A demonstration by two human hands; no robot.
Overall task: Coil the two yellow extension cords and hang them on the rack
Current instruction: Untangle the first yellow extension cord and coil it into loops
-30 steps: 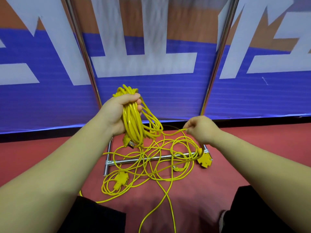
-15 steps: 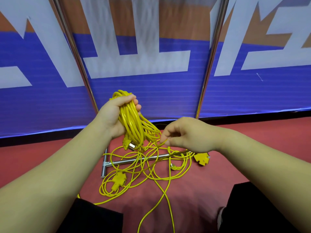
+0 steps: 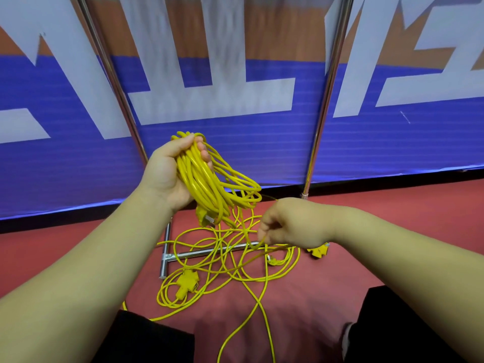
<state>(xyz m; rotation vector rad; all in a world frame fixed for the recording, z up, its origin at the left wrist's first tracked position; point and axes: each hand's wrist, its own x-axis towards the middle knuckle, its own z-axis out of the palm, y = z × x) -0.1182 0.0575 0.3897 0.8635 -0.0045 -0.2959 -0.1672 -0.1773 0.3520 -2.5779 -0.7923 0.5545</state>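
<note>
Head view is showing the left hand (image 3: 167, 176) gripping a coiled yellow cord (image 3: 207, 184), its fingers (image 3: 203, 150) curling tightly over the top of the bundle while the loops are drooping below and to the right of them. A yellow plug (image 3: 203, 217) is dangling from the coil just under the heel of that hand. The right hand (image 3: 293, 226) is pinching one strand of the loose yellow cord (image 3: 235, 265), its fingertips (image 3: 262, 238) pressing together on it, knuckles facing up. Beneath those fingertips the remaining cord is lying in tangled loops on the red floor (image 3: 314, 297), crossing the chrome base bar of the rack (image 3: 195, 254). A yellow socket block (image 3: 186, 281) is lying below and left of the right fingertips, among the loops; a second socket block (image 3: 318, 251) is peeking out just behind the right wrist. The rack's uprights are rising beyond both hands, in front of a blue banner (image 3: 262, 153).
</note>
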